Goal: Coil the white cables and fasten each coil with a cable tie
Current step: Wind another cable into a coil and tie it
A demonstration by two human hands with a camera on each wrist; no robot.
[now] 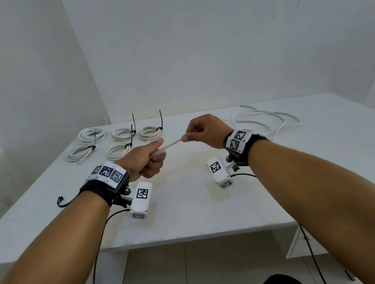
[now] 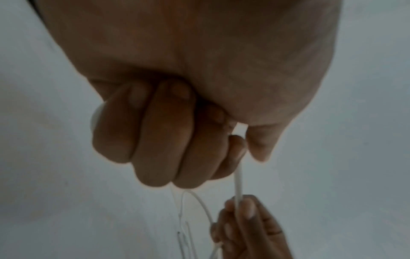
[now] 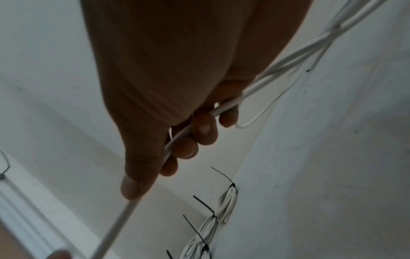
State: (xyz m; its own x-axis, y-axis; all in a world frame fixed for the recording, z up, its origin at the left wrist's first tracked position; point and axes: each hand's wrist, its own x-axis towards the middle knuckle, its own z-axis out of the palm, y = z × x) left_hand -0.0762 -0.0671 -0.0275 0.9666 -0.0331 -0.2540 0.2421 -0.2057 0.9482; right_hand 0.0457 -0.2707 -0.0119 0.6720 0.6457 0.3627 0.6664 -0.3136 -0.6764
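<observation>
A white cable (image 1: 173, 144) runs taut between my two hands above the middle of the white table (image 1: 189, 217). My left hand (image 1: 147, 156) grips one end in a fist, the cable leaving between thumb and forefinger (image 2: 238, 180). My right hand (image 1: 203, 130) pinches the cable with its thumb (image 3: 133, 185) and curls the other fingers round it (image 3: 199, 121). The rest of the cable trails behind the right hand to loose white cables (image 1: 269, 118) at the back right. Several coils (image 1: 122, 140) tied with black cable ties (image 1: 133, 121) lie at the back left, also low in the right wrist view (image 3: 224, 205).
White walls close off the back and the left side of the table. A white drawer unit (image 1: 306, 242) stands under the table's right side. Black camera leads (image 1: 96, 253) hang from both wrists over the front edge.
</observation>
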